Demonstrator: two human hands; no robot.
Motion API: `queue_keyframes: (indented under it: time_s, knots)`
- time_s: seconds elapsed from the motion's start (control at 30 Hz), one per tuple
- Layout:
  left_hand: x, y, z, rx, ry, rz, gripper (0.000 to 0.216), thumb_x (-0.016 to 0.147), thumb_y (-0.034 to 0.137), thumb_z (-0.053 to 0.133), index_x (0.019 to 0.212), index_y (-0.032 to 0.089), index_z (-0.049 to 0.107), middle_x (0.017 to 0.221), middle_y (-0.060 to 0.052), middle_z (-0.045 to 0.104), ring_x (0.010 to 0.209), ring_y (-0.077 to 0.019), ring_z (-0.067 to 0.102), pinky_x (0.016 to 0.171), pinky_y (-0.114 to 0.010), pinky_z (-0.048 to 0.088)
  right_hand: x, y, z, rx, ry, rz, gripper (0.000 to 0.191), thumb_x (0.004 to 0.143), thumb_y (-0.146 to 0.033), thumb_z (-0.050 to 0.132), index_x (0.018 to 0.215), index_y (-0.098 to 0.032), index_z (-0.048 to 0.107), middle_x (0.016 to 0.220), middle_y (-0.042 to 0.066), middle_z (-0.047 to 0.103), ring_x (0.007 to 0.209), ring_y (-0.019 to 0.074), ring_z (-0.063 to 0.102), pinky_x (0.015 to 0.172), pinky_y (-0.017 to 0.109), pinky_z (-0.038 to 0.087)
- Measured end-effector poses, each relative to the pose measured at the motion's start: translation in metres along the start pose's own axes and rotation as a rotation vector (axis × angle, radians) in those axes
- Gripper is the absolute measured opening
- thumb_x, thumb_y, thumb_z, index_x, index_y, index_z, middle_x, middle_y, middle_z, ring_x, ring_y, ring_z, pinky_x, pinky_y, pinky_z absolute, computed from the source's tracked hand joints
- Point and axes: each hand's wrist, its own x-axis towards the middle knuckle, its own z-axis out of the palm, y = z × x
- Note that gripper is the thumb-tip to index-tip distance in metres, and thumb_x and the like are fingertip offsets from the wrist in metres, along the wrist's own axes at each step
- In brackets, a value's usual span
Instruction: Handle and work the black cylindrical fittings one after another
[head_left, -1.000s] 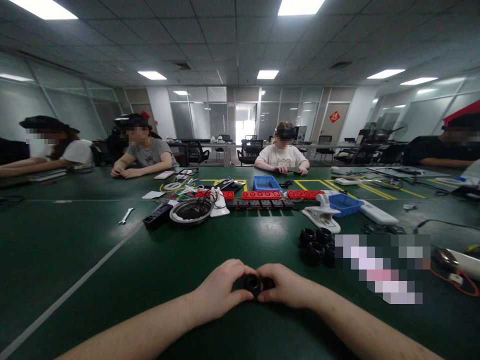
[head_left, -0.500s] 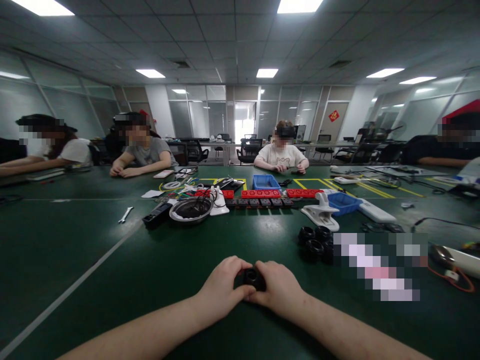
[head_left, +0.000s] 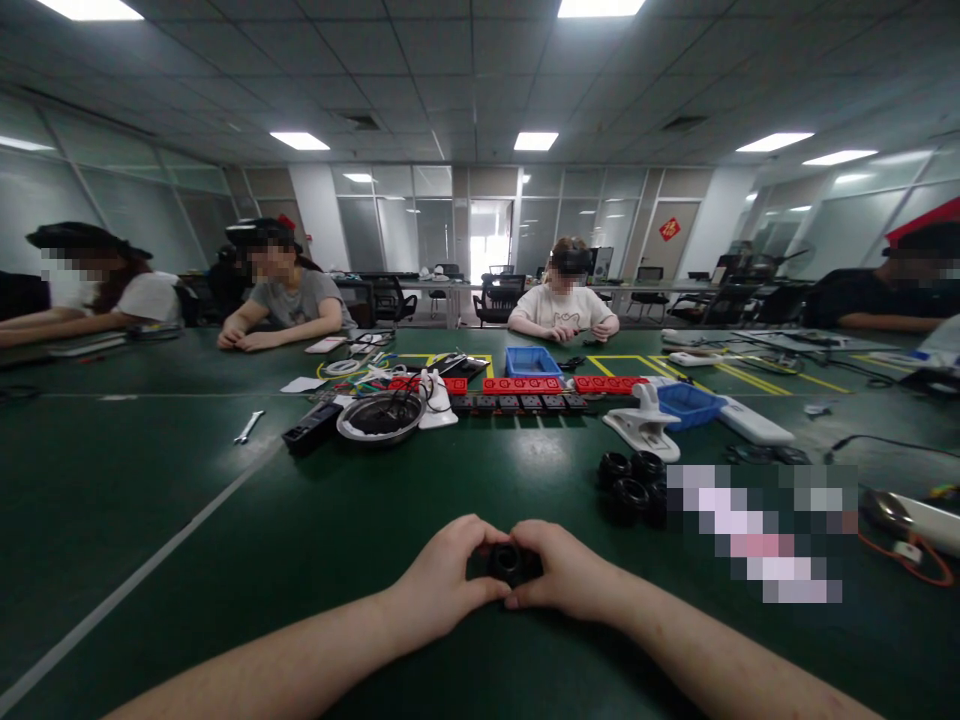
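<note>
Both my hands meet low in the middle of the green table (head_left: 225, 520). My left hand (head_left: 446, 570) and my right hand (head_left: 566, 575) are closed from either side on a small black round part (head_left: 508, 562), fingers and thumbs pinched around it. Only its top with a round hole shows between the fingertips. A cluster of similar black ring-shaped parts (head_left: 634, 480) lies on the table a little to the right and beyond my right hand.
Farther back lie a metal bowl (head_left: 379, 415), rows of red and black socket parts (head_left: 525, 392), two blue bins (head_left: 531, 361), a white clamp-like piece (head_left: 645, 425) and a wrench (head_left: 247, 427). Several other people sit around the table's far and side edges.
My hands stay together on the black part. The right hand has turned slightly around it, and the view has shifted a little.
</note>
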Motion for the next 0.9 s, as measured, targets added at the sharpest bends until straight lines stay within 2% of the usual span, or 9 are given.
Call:
queue_keyframes:
  time_s: [0.17, 0.27, 0.33, 0.47, 0.63, 0.77, 0.9]
  knots:
    - [0.000, -0.003, 0.007, 0.035, 0.095, -0.089, 0.026, 0.063, 0.016, 0.070, 0.087, 0.017, 0.057, 0.085, -0.001, 0.055, 0.081, -0.0185, 0.052, 0.072, -0.028, 0.042, 0.001, -0.008, 0.011, -0.265, 0.127, 0.038, 0.039, 0.061, -0.050, 0.068, 0.075, -0.015, 0.058, 0.075, 0.004, 0.058, 0.070, 0.0196, 0.052, 0.058, 0.027, 0.036]
    - [0.000, -0.002, 0.006, 0.046, 0.098, -0.071, 0.026, 0.065, 0.016, 0.068, 0.088, 0.018, 0.057, 0.085, 0.000, 0.055, 0.082, -0.0185, 0.052, 0.073, -0.028, 0.041, 0.000, -0.011, 0.012, -0.336, 0.138, 0.020, 0.044, 0.063, -0.056, 0.064, 0.079, -0.015, 0.058, 0.079, 0.006, 0.059, 0.075, 0.0225, 0.053, 0.063, 0.030, 0.038]
    - [0.000, -0.001, 0.003, 0.047, 0.063, -0.029, 0.028, 0.066, 0.015, 0.067, 0.092, 0.018, 0.058, 0.088, -0.001, 0.056, 0.085, -0.0186, 0.052, 0.076, -0.028, 0.041, -0.002, -0.011, 0.009, -0.308, 0.122, -0.003, 0.047, 0.061, -0.055, 0.067, 0.084, -0.015, 0.058, 0.082, 0.006, 0.058, 0.078, 0.0224, 0.053, 0.066, 0.031, 0.039]
    - [-0.001, 0.001, -0.005, 0.023, -0.013, 0.037, 0.033, 0.068, 0.015, 0.067, 0.099, 0.020, 0.058, 0.094, -0.001, 0.056, 0.090, -0.0184, 0.052, 0.080, -0.028, 0.039, -0.005, -0.005, -0.003, -0.153, 0.022, -0.106, 0.042, 0.060, -0.041, 0.073, 0.089, -0.016, 0.058, 0.085, 0.003, 0.057, 0.079, 0.0192, 0.051, 0.068, 0.028, 0.039]
    - [-0.002, 0.001, -0.004, 0.008, -0.034, 0.025, 0.028, 0.066, 0.018, 0.070, 0.092, 0.019, 0.060, 0.088, 0.000, 0.057, 0.084, -0.0176, 0.053, 0.074, -0.026, 0.040, -0.001, 0.008, -0.008, -0.029, -0.081, -0.158, 0.026, 0.064, -0.030, 0.073, 0.082, -0.017, 0.060, 0.078, -0.002, 0.055, 0.075, 0.0147, 0.051, 0.064, 0.022, 0.037]
    - [-0.002, 0.000, 0.004, 0.014, 0.020, -0.045, 0.030, 0.063, 0.026, 0.073, 0.088, 0.018, 0.059, 0.086, 0.000, 0.056, 0.082, -0.0186, 0.052, 0.071, -0.027, 0.041, 0.001, 0.007, 0.001, -0.049, -0.030, -0.076, 0.032, 0.059, -0.036, 0.075, 0.076, -0.016, 0.058, 0.073, -0.002, 0.053, 0.069, 0.0145, 0.049, 0.056, 0.021, 0.034]
    - [-0.002, -0.001, 0.008, 0.021, 0.075, -0.102, 0.026, 0.063, 0.020, 0.070, 0.086, 0.017, 0.057, 0.084, 0.000, 0.055, 0.080, -0.0184, 0.052, 0.071, -0.028, 0.041, 0.000, -0.006, 0.009, -0.214, 0.097, 0.017, 0.039, 0.059, -0.048, 0.071, 0.075, -0.015, 0.057, 0.072, 0.002, 0.055, 0.066, 0.0175, 0.049, 0.057, 0.025, 0.035]
